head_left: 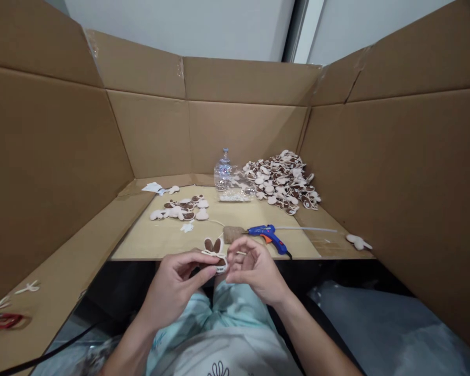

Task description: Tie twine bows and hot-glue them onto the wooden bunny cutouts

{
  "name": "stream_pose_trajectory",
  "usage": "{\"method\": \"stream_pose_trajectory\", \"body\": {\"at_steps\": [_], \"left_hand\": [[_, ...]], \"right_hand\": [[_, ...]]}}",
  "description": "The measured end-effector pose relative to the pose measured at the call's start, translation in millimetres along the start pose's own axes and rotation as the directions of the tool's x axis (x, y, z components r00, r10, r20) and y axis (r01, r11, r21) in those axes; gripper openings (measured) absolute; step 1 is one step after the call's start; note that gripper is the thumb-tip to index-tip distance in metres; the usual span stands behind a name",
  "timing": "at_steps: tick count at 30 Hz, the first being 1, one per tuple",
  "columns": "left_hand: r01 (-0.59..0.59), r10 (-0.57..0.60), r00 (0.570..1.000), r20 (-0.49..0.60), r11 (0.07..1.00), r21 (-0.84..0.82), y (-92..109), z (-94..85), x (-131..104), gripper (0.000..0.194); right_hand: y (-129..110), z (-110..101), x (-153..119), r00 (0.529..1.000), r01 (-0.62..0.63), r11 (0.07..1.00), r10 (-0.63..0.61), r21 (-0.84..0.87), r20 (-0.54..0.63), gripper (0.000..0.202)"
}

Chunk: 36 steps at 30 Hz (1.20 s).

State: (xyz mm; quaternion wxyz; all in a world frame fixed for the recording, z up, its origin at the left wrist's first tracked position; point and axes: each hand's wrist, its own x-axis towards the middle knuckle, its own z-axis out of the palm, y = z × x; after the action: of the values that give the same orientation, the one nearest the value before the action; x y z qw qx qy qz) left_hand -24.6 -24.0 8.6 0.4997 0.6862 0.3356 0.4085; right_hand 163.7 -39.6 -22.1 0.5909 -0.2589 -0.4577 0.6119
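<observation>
My left hand pinches a small rabbit-shaped felt piece between thumb and fingers. It is white with brown inner ears and a thin cream bow tied across its middle. Just right of the piece, my right hand is curled with the palm turned towards it. A short cream cord shows among its fingers; whether it joins the bow I cannot tell. Behind my right hand, a blue glue gun with an orange trigger lies on the board, its nozzle at a brownish block.
A large heap of similar rabbit pieces is at the back right, a smaller group at the left. Clear plastic bottles stand at the back. Cardboard walls surround the board. A red tool lies far left.
</observation>
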Motion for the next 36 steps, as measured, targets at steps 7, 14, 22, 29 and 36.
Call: {"method": "stream_pose_trajectory", "body": {"at_steps": [7,14,22,29,36], "left_hand": [[0.058,-0.059,0.997,-0.058,0.998,-0.017,-3,3.0,3,0.016],[0.082,-0.088,0.993,-0.084,0.994,-0.067,-4,7.6,3,0.014],[0.115,-0.124,0.989,-0.085,0.988,-0.108,-7,4.2,6,0.017],[0.141,-0.149,0.988,-0.050,0.980,-0.142,-1,4.1,4,0.016],[0.154,-0.155,0.988,0.004,0.981,-0.115,-3,8.3,5,0.016]], "right_hand": [[-11,-14,-7,0.998,0.049,0.987,-0.044,-0.154,0.036,0.032],[-17,-24,-17,0.970,0.144,0.921,-0.204,-0.361,-0.134,0.008],[-17,-34,-22,0.927,0.182,0.861,-0.311,-0.475,-0.209,0.011],[-15,-32,-24,0.925,0.135,0.844,-0.295,-0.519,-0.239,0.013],[-12,-38,-23,0.928,0.164,0.833,-0.312,-0.528,-0.204,0.020]]}}
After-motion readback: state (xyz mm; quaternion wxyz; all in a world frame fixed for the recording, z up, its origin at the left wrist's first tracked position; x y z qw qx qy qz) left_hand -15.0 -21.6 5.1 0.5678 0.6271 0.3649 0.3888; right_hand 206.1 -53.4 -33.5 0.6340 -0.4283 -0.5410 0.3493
